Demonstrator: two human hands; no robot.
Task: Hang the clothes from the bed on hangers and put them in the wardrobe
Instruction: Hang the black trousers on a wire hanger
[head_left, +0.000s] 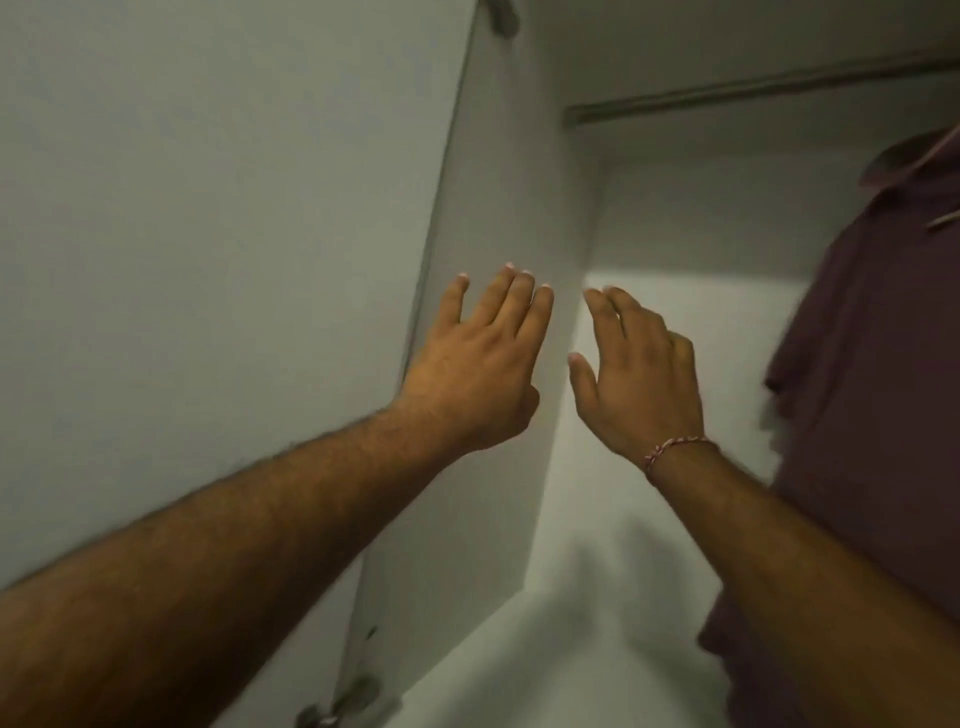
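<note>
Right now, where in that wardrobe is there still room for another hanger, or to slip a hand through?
The rail is bare from its left end to the maroon shirt hanging at the right. Below it, the space between the wardrobe's left wall and the shirt is open. Both hands are empty there. The right side is crowded.
</note>
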